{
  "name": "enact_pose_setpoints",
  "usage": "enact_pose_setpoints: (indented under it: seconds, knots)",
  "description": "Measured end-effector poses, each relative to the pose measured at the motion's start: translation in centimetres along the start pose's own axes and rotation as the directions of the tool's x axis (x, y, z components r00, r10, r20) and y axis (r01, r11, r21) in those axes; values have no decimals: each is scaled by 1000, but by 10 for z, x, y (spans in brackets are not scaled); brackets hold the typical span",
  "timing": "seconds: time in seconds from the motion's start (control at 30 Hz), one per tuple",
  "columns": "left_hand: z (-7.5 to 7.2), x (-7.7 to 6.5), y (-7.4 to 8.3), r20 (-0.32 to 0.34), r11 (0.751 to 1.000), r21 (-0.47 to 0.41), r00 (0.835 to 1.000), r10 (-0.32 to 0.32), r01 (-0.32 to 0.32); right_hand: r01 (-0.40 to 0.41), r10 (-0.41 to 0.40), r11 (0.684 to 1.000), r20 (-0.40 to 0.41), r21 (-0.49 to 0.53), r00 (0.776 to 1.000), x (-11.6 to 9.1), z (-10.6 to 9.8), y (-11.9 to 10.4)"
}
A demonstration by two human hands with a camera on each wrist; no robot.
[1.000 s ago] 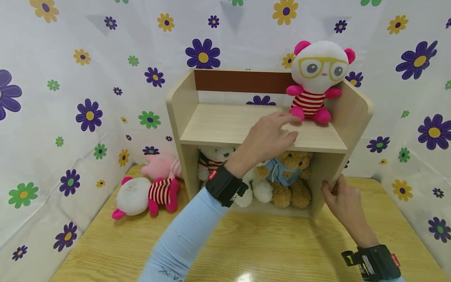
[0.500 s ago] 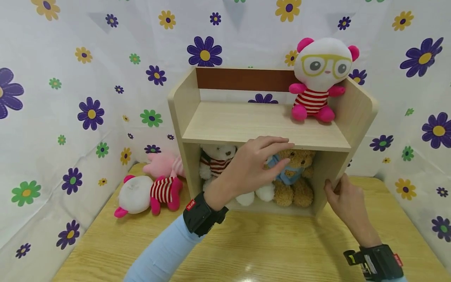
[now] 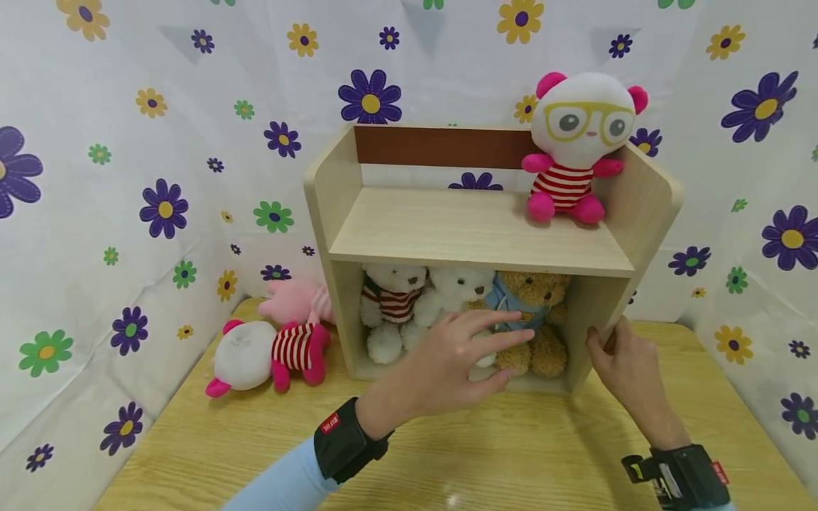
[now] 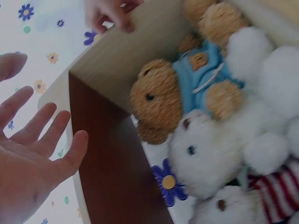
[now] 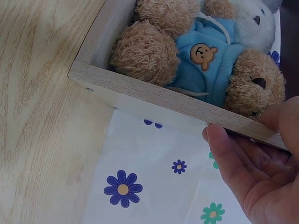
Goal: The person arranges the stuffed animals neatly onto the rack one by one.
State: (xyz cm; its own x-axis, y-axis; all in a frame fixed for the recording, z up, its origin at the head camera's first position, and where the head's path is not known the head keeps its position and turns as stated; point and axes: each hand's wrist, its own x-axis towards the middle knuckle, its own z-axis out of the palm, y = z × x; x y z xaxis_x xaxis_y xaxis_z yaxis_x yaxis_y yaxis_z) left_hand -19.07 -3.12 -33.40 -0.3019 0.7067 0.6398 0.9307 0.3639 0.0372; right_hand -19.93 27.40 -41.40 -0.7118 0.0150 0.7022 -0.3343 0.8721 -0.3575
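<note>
- Fingers on the left hand (image 3: 456,365) are spread wide, and it has hold of nothing. It is up in front of the low part of the shelf (image 3: 434,227).
- From the head view it is hard to tell how near those fingers are to the brown bear (image 3: 542,321), but the left wrist view shows a gap.
- The right hand (image 3: 629,372) pinches the front edge of the shelf's right side, with the thumb on the inside and the fingers bent on the outside.
- The shelf stands up on the wood table (image 3: 415,461).
- Three bears sit in a row in the low part. The brown bear is on the right and wears a blue top (image 5: 217,70) with a little bear face on it.
- The plain white bear (image 3: 456,287) is in the middle, partly hidden by the left hand.
- The stripy white bear (image 3: 391,309) is on the left, in a red, white and dark top.
- Up on the top board, at the right end, sits a panda doll (image 3: 569,160) with yellow glasses and pink ears.
- Left of the shelf, another panda (image 3: 268,355) lies on its side on the table. Behind it is a pink toy (image 3: 297,301), partly hidden by the shelf.
- Flowers cover the white cloth (image 3: 211,92) behind everything.
- Each wrist has a black band (image 3: 348,440) on it.
</note>
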Motion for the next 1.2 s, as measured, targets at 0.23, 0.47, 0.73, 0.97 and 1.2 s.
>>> enact_pose_setpoints:
  seconds: [0.23,0.47,0.73,0.97,1.2]
  knots:
    - [8,-42,3,74,1000,-1,997,-31,31,29,-29,1000,-21,-8,999,-1,2,2]
    - [7,-77,-4,117,979,-61,976,-185,193,51,-51,999,-31,-16,998,-2,3,5]
    - [-2,-106,-13,158,945,-42,936,-314,324,19,-19,1000,-21,-9,1000,-2,3,6]
    - [-10,-132,-22,149,925,-10,915,-375,380,-1,1,1000,-15,-12,1000,-4,4,6]
    - [-25,-157,-32,112,892,37,885,-451,450,20,-20,1000,-23,-14,1000,-3,3,4]
